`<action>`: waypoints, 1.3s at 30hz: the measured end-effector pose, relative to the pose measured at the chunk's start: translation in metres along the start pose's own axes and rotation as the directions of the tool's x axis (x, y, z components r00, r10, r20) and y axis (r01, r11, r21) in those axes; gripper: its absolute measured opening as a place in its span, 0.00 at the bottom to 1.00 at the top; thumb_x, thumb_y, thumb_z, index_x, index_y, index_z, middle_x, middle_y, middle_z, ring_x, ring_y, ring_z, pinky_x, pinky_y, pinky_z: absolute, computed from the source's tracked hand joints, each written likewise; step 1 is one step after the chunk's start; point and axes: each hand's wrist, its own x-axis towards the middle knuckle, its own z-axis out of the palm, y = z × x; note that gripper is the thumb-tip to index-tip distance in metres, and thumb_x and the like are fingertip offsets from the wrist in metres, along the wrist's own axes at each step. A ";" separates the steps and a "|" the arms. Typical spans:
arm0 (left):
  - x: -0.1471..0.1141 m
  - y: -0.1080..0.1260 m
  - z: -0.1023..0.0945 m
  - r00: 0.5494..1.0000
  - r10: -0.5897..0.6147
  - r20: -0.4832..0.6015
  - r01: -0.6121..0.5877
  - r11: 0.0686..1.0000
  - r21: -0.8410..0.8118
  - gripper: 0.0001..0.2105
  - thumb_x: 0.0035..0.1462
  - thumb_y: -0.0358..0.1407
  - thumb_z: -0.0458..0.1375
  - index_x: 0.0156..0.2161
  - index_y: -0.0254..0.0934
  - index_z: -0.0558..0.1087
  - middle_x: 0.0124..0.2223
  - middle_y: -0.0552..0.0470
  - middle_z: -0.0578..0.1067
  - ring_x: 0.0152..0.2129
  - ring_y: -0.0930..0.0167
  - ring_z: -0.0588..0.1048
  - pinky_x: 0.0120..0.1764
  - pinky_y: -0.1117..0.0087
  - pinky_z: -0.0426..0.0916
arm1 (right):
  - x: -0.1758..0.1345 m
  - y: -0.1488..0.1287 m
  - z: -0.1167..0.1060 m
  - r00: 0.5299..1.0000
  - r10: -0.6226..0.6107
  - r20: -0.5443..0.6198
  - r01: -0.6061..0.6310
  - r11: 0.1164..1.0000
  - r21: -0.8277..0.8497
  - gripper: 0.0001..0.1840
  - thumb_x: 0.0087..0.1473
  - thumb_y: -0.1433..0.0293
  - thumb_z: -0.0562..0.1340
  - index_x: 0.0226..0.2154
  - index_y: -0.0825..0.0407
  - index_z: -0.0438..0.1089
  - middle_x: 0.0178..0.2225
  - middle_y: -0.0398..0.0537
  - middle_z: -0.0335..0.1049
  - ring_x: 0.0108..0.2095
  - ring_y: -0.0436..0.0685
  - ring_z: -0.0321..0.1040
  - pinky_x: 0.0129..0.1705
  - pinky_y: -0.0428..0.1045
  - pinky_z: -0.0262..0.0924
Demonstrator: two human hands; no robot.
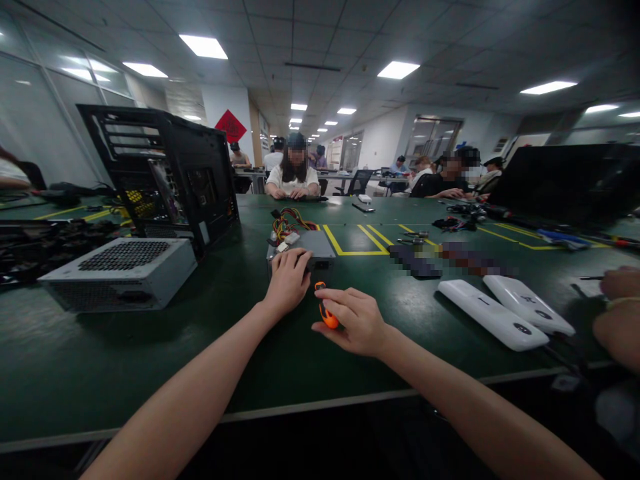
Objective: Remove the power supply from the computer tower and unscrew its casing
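A grey computer power supply (324, 245) lies on the green table in front of me, a bundle of red, yellow and black cables (295, 220) with white connectors at its back. My left hand (289, 279) rests over its near left part, fingers curled onto the casing. Close to its near right side, my right hand (357, 321) holds a screwdriver (329, 317) with an orange and black handle between thumb and fingers. The handle points roughly toward me. The screwdriver's tip and where it meets the casing cannot be made out.
Left stand another power supply (145, 267) and an upright black computer case (215, 183). Two white devices (493, 313) with cables lie right, behind them a dark phone-like object (417, 261). A co-worker's hand (623, 287) is at the right edge; a person (294, 177) sits opposite.
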 end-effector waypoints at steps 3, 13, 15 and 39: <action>0.000 0.000 0.000 1.000 -0.002 0.001 0.002 1.000 -0.001 0.19 0.52 0.31 0.51 0.51 0.37 0.62 0.50 0.44 0.65 0.47 0.63 0.62 0.50 0.59 0.52 | -0.001 0.000 0.001 0.998 0.061 -0.023 -0.059 0.996 0.065 0.17 0.49 0.61 0.60 0.37 0.53 0.57 0.38 0.56 0.69 0.36 0.55 0.69 0.33 0.48 0.64; 0.000 -0.001 0.001 1.000 0.001 0.000 -0.001 1.000 0.006 0.19 0.51 0.31 0.51 0.51 0.37 0.62 0.50 0.45 0.65 0.47 0.64 0.62 0.50 0.60 0.52 | 0.003 -0.003 -0.004 0.997 -0.043 0.064 0.044 0.999 -0.014 0.13 0.53 0.65 0.57 0.41 0.54 0.60 0.41 0.57 0.68 0.33 0.53 0.69 0.30 0.46 0.63; 0.000 -0.001 0.000 1.000 0.002 0.000 -0.002 1.000 0.003 0.19 0.51 0.31 0.51 0.51 0.37 0.62 0.50 0.45 0.65 0.47 0.64 0.62 0.50 0.60 0.52 | 0.001 -0.001 -0.001 1.000 -0.013 0.002 0.013 1.000 0.024 0.15 0.51 0.63 0.60 0.38 0.54 0.59 0.39 0.56 0.69 0.33 0.53 0.69 0.30 0.46 0.64; 0.000 -0.001 0.001 1.000 -0.001 0.006 0.001 1.000 0.003 0.20 0.51 0.31 0.51 0.51 0.37 0.62 0.50 0.45 0.65 0.47 0.64 0.62 0.50 0.60 0.52 | 0.005 -0.005 -0.006 0.989 -0.051 0.138 0.052 0.999 -0.005 0.16 0.55 0.68 0.54 0.46 0.55 0.58 0.42 0.58 0.66 0.42 0.57 0.66 0.36 0.49 0.64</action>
